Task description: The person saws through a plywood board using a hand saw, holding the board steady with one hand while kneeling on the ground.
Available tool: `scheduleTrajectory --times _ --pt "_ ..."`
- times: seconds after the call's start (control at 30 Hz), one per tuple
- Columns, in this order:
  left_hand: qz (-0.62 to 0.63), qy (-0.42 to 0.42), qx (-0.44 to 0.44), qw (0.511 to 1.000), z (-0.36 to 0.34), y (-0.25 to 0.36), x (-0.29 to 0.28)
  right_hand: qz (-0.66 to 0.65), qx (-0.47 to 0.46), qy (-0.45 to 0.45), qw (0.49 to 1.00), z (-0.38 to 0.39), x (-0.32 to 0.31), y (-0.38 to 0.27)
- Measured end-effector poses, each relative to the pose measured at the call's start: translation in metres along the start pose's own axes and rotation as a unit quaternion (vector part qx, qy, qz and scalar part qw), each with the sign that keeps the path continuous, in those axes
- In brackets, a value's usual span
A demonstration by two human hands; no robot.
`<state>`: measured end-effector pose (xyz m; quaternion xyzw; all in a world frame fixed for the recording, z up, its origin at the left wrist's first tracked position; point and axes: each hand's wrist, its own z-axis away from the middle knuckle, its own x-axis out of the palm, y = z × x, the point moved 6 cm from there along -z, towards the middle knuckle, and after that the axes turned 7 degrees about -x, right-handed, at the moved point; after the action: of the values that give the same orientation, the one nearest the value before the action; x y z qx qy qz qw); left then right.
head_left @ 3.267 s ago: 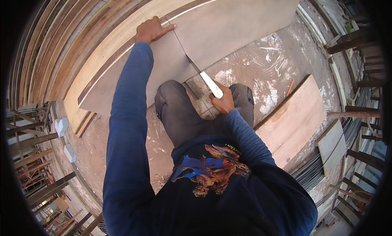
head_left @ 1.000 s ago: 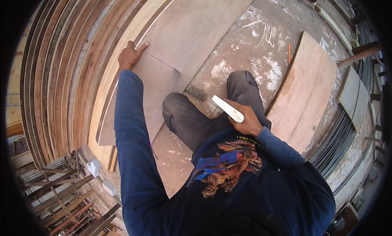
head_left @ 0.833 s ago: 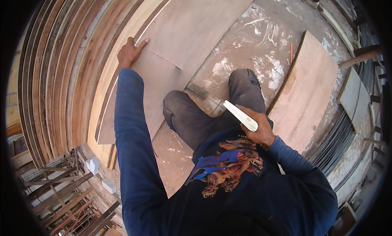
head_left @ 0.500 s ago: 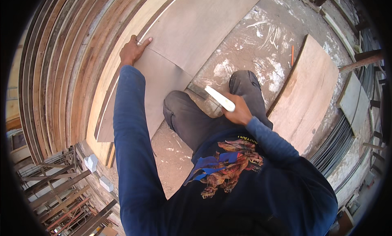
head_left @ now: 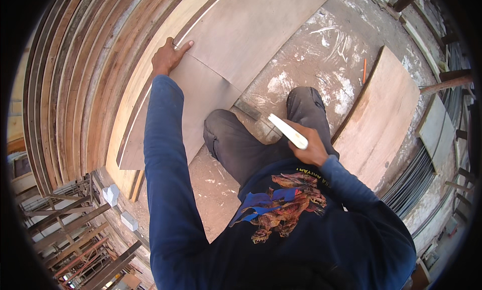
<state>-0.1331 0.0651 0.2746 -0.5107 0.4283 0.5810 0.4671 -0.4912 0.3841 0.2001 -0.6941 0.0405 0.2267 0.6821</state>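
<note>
My right hand (head_left: 312, 145) is closed around the white handle of a handsaw (head_left: 288, 132), between my knees. Its thin blade is nearly edge-on and hard to make out. From the handle it points up-left toward a plywood sheet (head_left: 241, 31). A straight dark line crosses the sheet from near my left hand to its right edge, in line with the saw. My left hand (head_left: 168, 56) lies at the sheet's left edge, thumb stretched out on the surface and the other fingers over the rim.
Stacked curved-looking boards (head_left: 85, 89) run along the left. A loose plywood piece (head_left: 379, 109) lies right of my knee, beside an orange stick (head_left: 364, 71). Dark rods (head_left: 411, 174) lie farther right. White blocks (head_left: 111, 194) and timber frames (head_left: 75, 240) are at lower left.
My right hand has drawn the handsaw a little down and to the right, back from the sheet. The left hand stays on the sheet's edge; the whole view has shifted slightly.
</note>
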Motion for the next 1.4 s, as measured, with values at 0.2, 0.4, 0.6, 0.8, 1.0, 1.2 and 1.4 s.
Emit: scheduleTrajectory --times 0.2,0.4,0.6,0.8,1.0,1.2,1.4 --pt "0.000 0.024 0.017 1.000 0.004 0.023 -0.002 -0.023 -0.004 0.046 0.999 -0.035 0.011 0.021" --pt "0.014 0.035 0.023 0.999 0.002 0.012 -0.005 0.011 -0.003 0.032 0.999 -0.049 0.023 0.014" --pt "0.002 0.002 0.017 1.000 0.003 0.015 0.000 -0.017 -0.016 0.031 0.999 0.023 -0.022 -0.008" --pt "0.018 -0.003 0.025 1.000 0.007 0.022 -0.002 0.013 0.041 0.010 0.999 -0.073 0.045 0.029" --pt "0.005 0.012 0.019 1.000 -0.001 0.005 0.005 -0.044 0.045 -0.007 0.998 0.053 -0.035 -0.022" --pt "0.031 0.075 0.046 0.996 0.004 0.024 0.003 0.006 -0.011 0.041 0.999 -0.078 0.035 0.035" --pt "0.017 0.018 0.018 1.000 0.001 0.003 0.002 0.015 -0.025 -0.005 1.000 0.022 -0.017 -0.020"
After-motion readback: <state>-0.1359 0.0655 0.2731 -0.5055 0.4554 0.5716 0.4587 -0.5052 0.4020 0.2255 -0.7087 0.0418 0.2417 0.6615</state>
